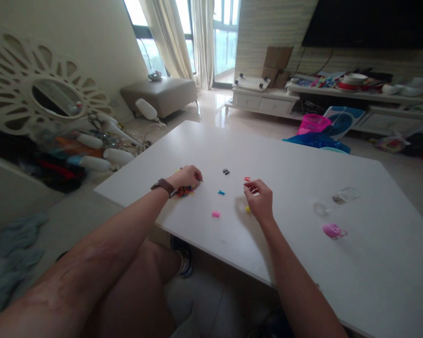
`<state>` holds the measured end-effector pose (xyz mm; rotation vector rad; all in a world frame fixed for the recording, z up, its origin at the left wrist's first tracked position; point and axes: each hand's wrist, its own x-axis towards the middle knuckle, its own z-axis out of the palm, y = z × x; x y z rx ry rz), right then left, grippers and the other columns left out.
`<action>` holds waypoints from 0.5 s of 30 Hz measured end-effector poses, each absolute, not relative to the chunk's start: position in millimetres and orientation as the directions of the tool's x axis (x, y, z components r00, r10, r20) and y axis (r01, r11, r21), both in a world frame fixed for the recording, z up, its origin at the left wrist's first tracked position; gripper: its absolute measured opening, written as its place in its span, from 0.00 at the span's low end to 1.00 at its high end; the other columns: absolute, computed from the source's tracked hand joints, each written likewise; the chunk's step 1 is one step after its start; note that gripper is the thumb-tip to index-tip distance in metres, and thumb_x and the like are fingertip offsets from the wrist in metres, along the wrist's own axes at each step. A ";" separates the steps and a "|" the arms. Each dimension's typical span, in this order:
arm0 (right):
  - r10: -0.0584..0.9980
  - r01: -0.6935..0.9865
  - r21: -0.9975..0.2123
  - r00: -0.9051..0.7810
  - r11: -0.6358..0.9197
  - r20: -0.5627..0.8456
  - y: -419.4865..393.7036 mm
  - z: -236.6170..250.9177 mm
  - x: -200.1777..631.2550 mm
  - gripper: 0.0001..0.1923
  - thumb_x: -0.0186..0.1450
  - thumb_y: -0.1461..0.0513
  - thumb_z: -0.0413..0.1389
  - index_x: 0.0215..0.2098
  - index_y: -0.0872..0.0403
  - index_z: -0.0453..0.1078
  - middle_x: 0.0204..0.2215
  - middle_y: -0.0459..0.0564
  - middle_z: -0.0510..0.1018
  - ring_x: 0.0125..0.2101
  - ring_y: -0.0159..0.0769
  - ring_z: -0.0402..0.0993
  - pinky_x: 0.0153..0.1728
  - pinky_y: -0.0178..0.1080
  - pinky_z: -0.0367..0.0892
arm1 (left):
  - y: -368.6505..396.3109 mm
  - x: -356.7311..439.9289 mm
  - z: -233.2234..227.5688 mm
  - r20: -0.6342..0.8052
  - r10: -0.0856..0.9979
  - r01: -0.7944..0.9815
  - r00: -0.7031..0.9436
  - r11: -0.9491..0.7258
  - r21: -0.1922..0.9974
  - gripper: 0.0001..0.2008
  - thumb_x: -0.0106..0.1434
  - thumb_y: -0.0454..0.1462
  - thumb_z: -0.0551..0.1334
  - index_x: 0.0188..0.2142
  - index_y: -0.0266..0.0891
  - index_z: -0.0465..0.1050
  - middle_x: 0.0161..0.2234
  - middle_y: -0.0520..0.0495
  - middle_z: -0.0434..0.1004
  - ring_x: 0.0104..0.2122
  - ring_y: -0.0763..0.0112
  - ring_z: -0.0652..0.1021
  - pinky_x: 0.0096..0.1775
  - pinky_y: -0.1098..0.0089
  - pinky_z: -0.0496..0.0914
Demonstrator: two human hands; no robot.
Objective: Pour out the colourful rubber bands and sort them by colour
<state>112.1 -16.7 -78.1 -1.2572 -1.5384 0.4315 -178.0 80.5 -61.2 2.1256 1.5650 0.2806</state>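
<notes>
Small coloured plastic pieces lie scattered on a white table [303, 178]. My left hand [187, 177], with a brown watch on its wrist, rests curled over a small heap of multicoloured pieces [184, 190]. My right hand [260, 201] hovers with fingers pinched beside a red piece [247, 179]; whether it holds anything I cannot tell. Between the hands lie a black piece [226, 171], a blue piece [221, 192] and a pink piece [215, 214]. A yellow piece [247, 209] peeks out at my right palm.
To the right on the table sit a clear small container [344, 195], a clear lid [319, 208] and a pink object [332, 230]. Toys and clutter lie on the floor at left. A pink basket [313, 124] and blue items stand beyond the table.
</notes>
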 end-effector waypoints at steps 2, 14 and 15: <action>0.870 0.489 -0.796 0.138 0.356 0.473 -15.3 -78.3 115.5 0.05 0.62 0.62 0.56 0.31 0.53 0.73 0.31 0.48 0.78 0.26 0.32 0.71 0.30 0.36 0.68 | 77.9 -178.4 -67.4 -0.090 0.940 0.844 0.329 -0.250 0.474 0.10 0.43 0.33 0.65 0.28 0.41 0.82 0.29 0.47 0.80 0.30 0.67 0.76 0.34 0.71 0.69; 0.820 0.466 -0.846 0.355 0.261 0.449 -2.7 -82.0 143.4 0.08 0.60 0.59 0.57 0.31 0.55 0.74 0.29 0.48 0.78 0.27 0.33 0.72 0.29 0.35 0.67 | 72.2 -168.3 -73.1 -0.013 0.923 0.897 0.384 -0.370 0.241 0.06 0.56 0.35 0.61 0.29 0.40 0.78 0.40 0.41 0.78 0.45 0.58 0.74 0.46 0.66 0.67; 0.814 0.451 -0.856 0.379 0.253 0.440 -1.5 -82.5 145.5 0.08 0.60 0.59 0.57 0.31 0.55 0.74 0.28 0.48 0.78 0.27 0.33 0.71 0.29 0.35 0.66 | 71.9 -167.8 -70.7 -0.010 0.926 0.899 0.378 -0.365 0.244 0.06 0.56 0.35 0.61 0.29 0.40 0.78 0.41 0.41 0.78 0.46 0.57 0.74 0.45 0.67 0.67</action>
